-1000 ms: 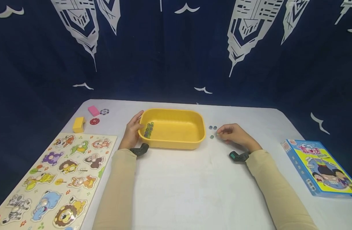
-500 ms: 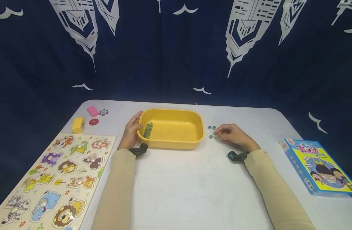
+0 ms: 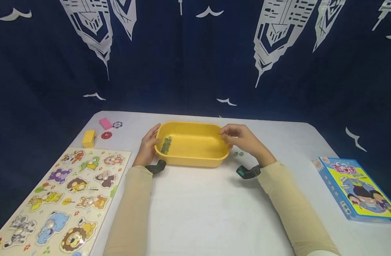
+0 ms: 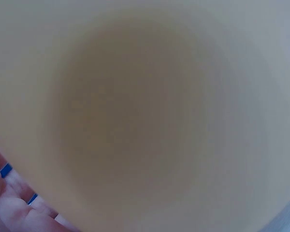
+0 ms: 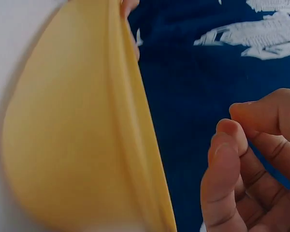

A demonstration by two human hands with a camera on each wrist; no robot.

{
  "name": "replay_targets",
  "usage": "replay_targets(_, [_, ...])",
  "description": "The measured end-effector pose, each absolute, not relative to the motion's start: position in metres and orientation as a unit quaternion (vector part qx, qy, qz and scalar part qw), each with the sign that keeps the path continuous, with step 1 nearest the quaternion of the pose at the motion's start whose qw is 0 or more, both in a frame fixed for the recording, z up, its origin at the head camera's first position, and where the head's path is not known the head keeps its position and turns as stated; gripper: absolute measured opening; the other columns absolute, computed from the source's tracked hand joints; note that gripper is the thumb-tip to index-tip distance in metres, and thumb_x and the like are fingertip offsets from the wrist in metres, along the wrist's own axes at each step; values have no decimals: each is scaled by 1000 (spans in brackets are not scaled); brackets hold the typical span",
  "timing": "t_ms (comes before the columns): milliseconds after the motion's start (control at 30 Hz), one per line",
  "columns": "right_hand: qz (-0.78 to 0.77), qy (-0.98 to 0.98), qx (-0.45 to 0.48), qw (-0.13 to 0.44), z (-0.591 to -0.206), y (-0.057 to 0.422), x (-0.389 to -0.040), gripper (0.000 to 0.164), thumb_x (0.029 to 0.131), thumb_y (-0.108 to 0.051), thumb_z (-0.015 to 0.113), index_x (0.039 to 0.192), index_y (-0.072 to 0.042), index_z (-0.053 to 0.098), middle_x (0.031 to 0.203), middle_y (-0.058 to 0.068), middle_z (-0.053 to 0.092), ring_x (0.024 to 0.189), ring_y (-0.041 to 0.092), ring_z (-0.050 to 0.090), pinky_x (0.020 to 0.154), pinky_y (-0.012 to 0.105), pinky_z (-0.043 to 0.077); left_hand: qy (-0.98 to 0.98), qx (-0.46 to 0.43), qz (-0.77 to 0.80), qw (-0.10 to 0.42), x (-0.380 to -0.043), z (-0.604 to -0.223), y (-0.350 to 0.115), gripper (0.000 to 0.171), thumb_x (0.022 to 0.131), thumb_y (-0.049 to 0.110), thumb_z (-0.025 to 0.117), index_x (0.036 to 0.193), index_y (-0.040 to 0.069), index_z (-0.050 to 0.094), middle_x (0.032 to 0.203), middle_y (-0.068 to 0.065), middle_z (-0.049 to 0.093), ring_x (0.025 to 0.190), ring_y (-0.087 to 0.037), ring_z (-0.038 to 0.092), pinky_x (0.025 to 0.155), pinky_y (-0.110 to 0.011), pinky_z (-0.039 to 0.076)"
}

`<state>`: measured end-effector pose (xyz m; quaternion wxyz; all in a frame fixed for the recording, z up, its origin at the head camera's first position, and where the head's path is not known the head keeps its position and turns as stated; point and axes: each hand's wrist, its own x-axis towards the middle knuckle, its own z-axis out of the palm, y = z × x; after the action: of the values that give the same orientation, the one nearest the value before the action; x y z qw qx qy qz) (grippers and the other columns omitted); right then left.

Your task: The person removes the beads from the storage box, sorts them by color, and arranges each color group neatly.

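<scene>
A shallow yellow plastic tub sits on the white table in the head view. Gripping its left end is my left hand, thumb over the rim and fingers along the outer wall. Several glass marbles lie clustered inside that end. My right hand is at the tub's right rim, fingertips bent close together. In the right wrist view, the right hand is apart from the tub; whether a marble sits between its fingertips is hidden. Two marbles lie on the table beside it. The tub's blurred wall fills the left wrist view.
On the left lies an animal knob puzzle board. Behind it are a yellow block, a pink block, a red chip and a black-and-white chip. A boxed game lies at the right edge.
My right hand has moved left and away from me, from the loose marbles to the tub's right rim. It now covers where two marbles lay. My left hand keeps its grip on the tub.
</scene>
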<state>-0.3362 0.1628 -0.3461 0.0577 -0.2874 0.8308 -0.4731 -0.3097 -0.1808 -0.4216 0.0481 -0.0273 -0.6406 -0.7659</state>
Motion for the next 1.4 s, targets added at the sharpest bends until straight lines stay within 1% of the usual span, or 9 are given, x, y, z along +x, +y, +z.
replay_targets(167, [-483,802,-330,120,-347,119,-335,23,94,-7,64,113,6,67,102,31,62,84,44,60,68,39,58,-639,-26,-767,51,-311,-423,-181,74,83,2,42,156,12,32,157,-12,38,145,-25,35,122,-38,21])
replay_targets(267, [-451,798,-364,164,-355,95,-336,23,94,-4,64,114,6,68,102,25,66,81,35,62,71,34,57,-638,-31,-767,54,-311,-424,-180,73,84,2,43,156,10,32,156,-13,39,144,-26,36,122,-38,21])
replay_targets(400, [-384,805,-409,193,-365,68,-337,20,94,-5,64,112,-1,72,105,9,71,89,18,63,84,28,55,-636,-36,-769,57,-311,-424,-181,73,84,1,42,156,9,32,156,-14,40,144,-27,36,121,-39,22])
replay_targets(533, [-337,825,-400,215,-369,50,-339,19,95,-8,64,111,-5,75,106,1,73,100,14,63,97,30,51,-635,-38,-770,57,-311,-423,-180,72,84,1,42,156,9,32,156,-15,39,144,-28,36,121,-39,23])
replay_targets(600, [-318,838,-380,230,-369,43,-340,19,95,-10,65,109,-7,75,104,0,74,98,14,63,96,30,51,-636,-36,-769,57,-311,-423,-180,73,84,2,43,156,10,33,156,-14,39,144,-27,36,121,-39,23])
replay_targets(800, [-293,853,-350,252,-368,26,-341,15,90,-5,65,97,-7,77,86,-1,71,78,13,58,73,23,48,-642,-28,-764,53,-311,-423,-181,74,83,4,43,156,12,33,157,-12,39,144,-26,36,121,-40,23])
replay_targets(933, [-277,859,-348,252,-368,20,-342,14,88,-4,64,88,-8,77,77,-2,68,72,13,55,66,22,44,-642,-29,-764,53,-312,-424,-182,74,83,3,43,156,12,33,157,-12,39,145,-25,35,121,-40,22])
replay_targets(1167, [-262,863,-351,254,-369,17,-345,13,91,-5,63,89,-9,75,79,-3,65,77,14,55,69,24,43,-645,-34,-762,53,-313,-424,-181,73,84,3,42,156,11,32,157,-12,39,145,-25,35,122,-39,21])
replay_targets(1400, [-281,855,-390,197,-364,29,-346,12,89,-8,66,92,-11,77,85,-3,70,80,14,59,77,25,50,-645,-31,-762,52,-312,-424,-182,75,83,3,42,156,11,31,157,-11,38,145,-25,34,122,-40,21])
